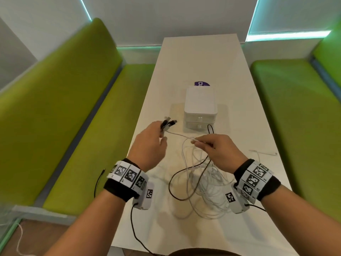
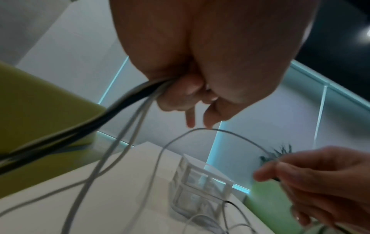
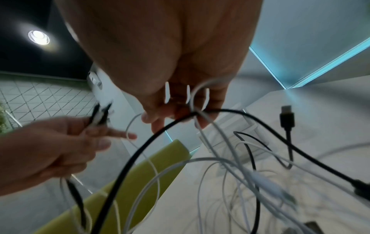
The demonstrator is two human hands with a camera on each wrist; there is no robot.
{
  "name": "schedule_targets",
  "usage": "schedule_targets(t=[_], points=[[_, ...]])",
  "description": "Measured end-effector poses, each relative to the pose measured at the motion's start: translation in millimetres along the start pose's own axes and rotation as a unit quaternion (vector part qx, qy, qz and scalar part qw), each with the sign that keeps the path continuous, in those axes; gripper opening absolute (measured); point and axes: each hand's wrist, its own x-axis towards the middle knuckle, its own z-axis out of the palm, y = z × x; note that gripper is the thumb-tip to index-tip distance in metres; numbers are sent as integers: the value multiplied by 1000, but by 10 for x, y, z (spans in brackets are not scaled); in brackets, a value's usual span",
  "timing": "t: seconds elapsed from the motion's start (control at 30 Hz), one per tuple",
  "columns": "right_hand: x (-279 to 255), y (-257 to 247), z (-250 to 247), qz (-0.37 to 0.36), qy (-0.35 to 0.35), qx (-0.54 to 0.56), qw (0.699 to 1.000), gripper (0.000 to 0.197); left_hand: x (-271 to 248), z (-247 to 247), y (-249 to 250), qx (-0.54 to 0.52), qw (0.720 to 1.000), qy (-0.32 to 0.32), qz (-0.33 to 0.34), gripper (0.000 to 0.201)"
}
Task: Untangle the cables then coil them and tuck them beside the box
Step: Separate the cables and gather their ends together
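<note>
A tangle of white and black cables [image 1: 201,183] lies on the white tabletop [image 1: 239,111], on the near side of the white box [image 1: 200,106], with part of it lifted off the surface. The left hand [image 1: 149,143], raised to the left of the box, has its fingers [image 2: 180,95] curled round a bunch of cable ends [image 1: 168,123]. The right hand [image 1: 217,150], just in front of the box, pinches several strands, a white strand [image 1: 177,134] stretched between both hands. A purple sticker [image 1: 202,84] shows behind the box.
</note>
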Motion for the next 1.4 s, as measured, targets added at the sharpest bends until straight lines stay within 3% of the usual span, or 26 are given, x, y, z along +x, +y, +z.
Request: schedule_targets(t=[0.07, 0.17, 0.27, 0.33, 0.4, 0.47, 0.53, 0.6, 0.7, 0.77, 0.87, 0.93, 1.0, 1.13, 1.2, 1.27, 1.33, 1.4], points=[[13, 2, 38, -13, -5, -30, 999, 22, -48, 77, 155, -31, 997, -38, 57, 15], [27, -53, 42, -18, 6, -21, 1000, 24, -90, 184, 314, -80, 985, -147, 35, 27], [14, -19, -25, 13, 28, -39, 999, 42, -31, 126, 248, -181, 978, -104, -33, 19], [-20, 82, -97, 34, 12, -47, 998, 58, 11, 18, 93, -251, 961, -60, -103, 30], [-61, 172, -156, 45, 0, -24, 999, 60, 65, -117, -62, -230, 960, -56, -151, 31], [-92, 189, -177, 41, -3, 13, 999, 51, 88, -157, -158, -121, 975, -80, -166, 23], [-89, 155, -164, 16, -7, 33, 999, 35, 76, -120, -121, -20, 989, -62, -129, 14], [-68, 63, -130, -11, -27, -13, 999, 27, 10, -35, 42, -30, 998, -30, -37, 19], [-25, -40, -35, -44, -37, -59, 997, 19, -64, 150, 302, -59, 994, -83, 43, 21], [2, -71, -18, -34, 17, -14, 999, 12, -69, 222, 379, -103, 988, -118, 11, 21], [10, 9, -89, 9, 62, -7, 998, 34, -24, 169, 302, -149, 984, -94, -31, 21], [-26, 114, -155, 43, 37, -30, 998, 41, 27, 98, 145, -132, 987, -76, -50, 21], [-63, 217, -193, 50, 11, -13, 999, 31, 69, 51, -16, -90, 991, -74, -65, 22], [-93, 109, -123, -10, -22, 33, 999, 14, -2, 109, 43, -83, 990, -108, -29, 27], [-76, 25, -20, -28, -21, 29, 999, 21, -71, 191, 186, -141, 981, -136, -5, 34], [-55, 9, 29, -11, 9, 12, 1000, 39, -117, 255, 285, -177, 973, -145, -16, 26], [-32, 74, -6, 19, 34, -31, 999, 55, -122, 214, 265, -194, 973, -117, -47, 22], [-41, 170, -97, 45, 21, -51, 998, 64, -96, 88, 112, -207, 969, -98, -93, 34]])
